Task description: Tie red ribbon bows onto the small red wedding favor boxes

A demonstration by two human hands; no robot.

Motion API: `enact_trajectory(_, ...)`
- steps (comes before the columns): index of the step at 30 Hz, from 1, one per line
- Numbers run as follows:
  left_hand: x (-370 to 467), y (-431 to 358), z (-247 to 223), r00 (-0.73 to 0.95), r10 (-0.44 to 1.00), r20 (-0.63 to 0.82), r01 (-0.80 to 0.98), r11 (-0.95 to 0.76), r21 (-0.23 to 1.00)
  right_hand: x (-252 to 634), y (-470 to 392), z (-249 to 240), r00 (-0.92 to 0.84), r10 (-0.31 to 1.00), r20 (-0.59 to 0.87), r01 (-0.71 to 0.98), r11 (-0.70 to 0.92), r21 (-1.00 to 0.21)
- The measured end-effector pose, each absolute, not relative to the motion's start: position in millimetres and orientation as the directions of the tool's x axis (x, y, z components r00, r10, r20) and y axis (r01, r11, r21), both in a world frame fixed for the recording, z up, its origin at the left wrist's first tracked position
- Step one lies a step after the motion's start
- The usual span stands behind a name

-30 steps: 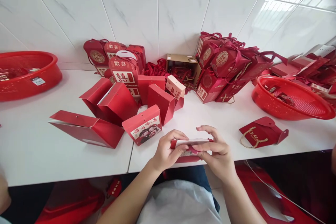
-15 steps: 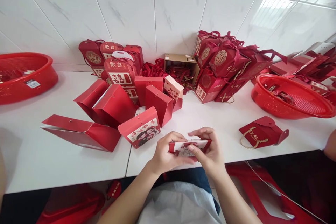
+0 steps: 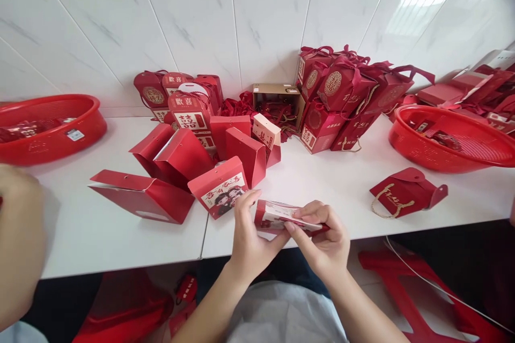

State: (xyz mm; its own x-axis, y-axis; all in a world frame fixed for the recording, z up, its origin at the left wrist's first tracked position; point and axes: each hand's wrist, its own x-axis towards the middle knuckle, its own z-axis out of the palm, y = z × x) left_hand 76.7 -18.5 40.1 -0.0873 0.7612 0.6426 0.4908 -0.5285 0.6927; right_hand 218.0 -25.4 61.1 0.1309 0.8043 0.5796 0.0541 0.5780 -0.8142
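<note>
Pinching a red-and-white box (image 3: 277,215), right hand (image 3: 322,236) has thumb and fingers clamped on it; left hand (image 3: 251,233) cups its left end, fingers spread apart. Box sits above the counter's (image 3: 322,182) near edge. Portrait-printed box (image 3: 219,187) at ten o'clock, ribboned boxes (image 3: 340,94) at one, red basket (image 3: 446,142) at two.

Left hand (image 3: 248,233) and right hand (image 3: 328,238) gripping red-and-white box (image 3: 273,215). From there: printed box (image 3: 220,191) (cartoon couple on front), ten o'clock; brown carton (image 3: 277,88), twelve; rope-handled box (image 3: 408,193), three.
</note>
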Motion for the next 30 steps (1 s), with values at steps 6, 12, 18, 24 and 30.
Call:
enact_trajectory(6, 38, -52, 46, 0.143, 0.773, 0.618, 0.497, -0.596, 0.631, 230, -46, 58, 0.035, 0.77, 0.638, 0.031, 0.637, -0.77)
enact_trajectory(12, 6, -95, 80, 0.313, 0.684, 0.659, 0.515, -0.705, 0.487, 246, -69, 53, -0.177, 0.64, 0.748, 0.069, 0.766, -0.639)
enact_trajectory(18, 29, -117, 112, 0.283, 0.659, 0.697, 0.366, -0.746, 0.556, 243, -88, 58, -0.392, 0.462, 0.796, 0.091, 0.88, -0.466)
enact_trajectory(24, 47, -109, 110, 0.217, 0.662, 0.718, 0.388, -0.733, 0.559, 238, -100, 57, -0.32, 0.381, 0.867, 0.071, 0.923, -0.379)
enact_trajectory(30, 29, -116, 100, 0.552, 0.631, 0.545, 0.299, -0.76, 0.577, 246, -104, 54, -0.309, 0.37, 0.876, 0.088, 0.928, -0.361)
